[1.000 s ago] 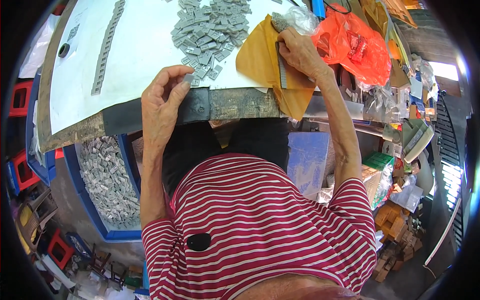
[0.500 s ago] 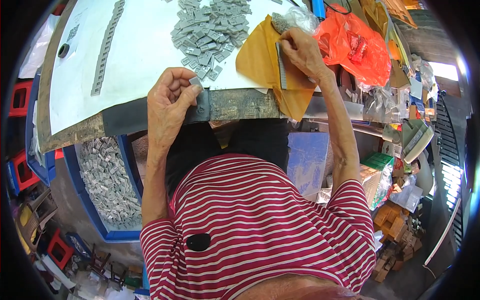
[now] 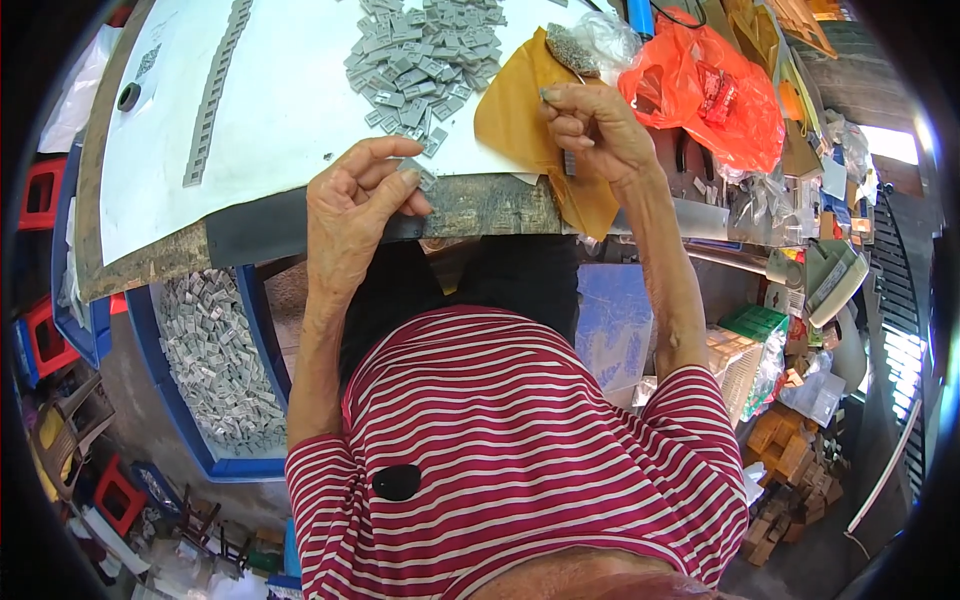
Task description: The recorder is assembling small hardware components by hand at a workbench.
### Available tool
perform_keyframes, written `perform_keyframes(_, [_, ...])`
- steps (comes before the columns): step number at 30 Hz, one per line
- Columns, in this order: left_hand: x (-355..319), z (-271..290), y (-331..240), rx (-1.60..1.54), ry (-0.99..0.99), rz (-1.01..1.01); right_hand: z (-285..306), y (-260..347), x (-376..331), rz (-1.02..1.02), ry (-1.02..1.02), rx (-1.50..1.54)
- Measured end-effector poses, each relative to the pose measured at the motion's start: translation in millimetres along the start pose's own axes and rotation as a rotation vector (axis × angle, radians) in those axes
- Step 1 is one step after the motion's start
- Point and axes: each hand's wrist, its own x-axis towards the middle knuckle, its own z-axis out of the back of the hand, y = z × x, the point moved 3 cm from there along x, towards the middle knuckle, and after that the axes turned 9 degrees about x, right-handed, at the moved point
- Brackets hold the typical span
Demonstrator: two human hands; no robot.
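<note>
Bench edge (image 3: 480, 207) runs just under L hand (image 3: 362, 200); prob. best to brace that wrist there for steadiness. L hand pinches one grey pc (image 3: 420, 175) btwn thumb & fingers, at the bench edge; better held lightly by its sides, level, w/ the face left uncovered. R hand (image 3: 608, 135), raised over the brown paper, has thumb & index pressed together, apparently on a tiny dark bit (image 3: 545, 95), too small to ID. Soft, square pinch should stop it slipping; keep it over the paper in case of a drop.

Materials: white sheet (image 3: 280, 100), smooth & flat, spreads left of & beyond L hand. Blue bin (image 3: 213, 466), rigid plastic w/ loose grey pcs, sits left of L forearm, nearer the body. Red bag (image 3: 745, 120), thin, glossy, crumpled, is right of R hand. Brown paper (image 3: 515, 110), matte & creased, lies under & left of R hand. Pile (image 3: 430, 50), hard-looking flat rectangles, is just beyond L fingertips. Grainy heap (image 3: 572, 50), greyish, is just beyond R hand.
</note>
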Motion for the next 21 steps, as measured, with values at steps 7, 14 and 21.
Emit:
perform_keyframes(7, [0.8,-2.0,7.7,-0.092,-0.001,-0.003,-17.2,-7.7,-6.2,-0.136,0.027,0.247])
perform_keyframes(14, [1.9,-1.9,10.7,-0.152,0.017,-0.019,-36.2,-14.4,-9.9,-0.118,0.085,0.047])
perform_keyframes(21, [1.3,-2.8,16.8,-0.183,0.023,-0.049,-55.7,-30.4,-16.3,-0.014,0.070,-0.101])
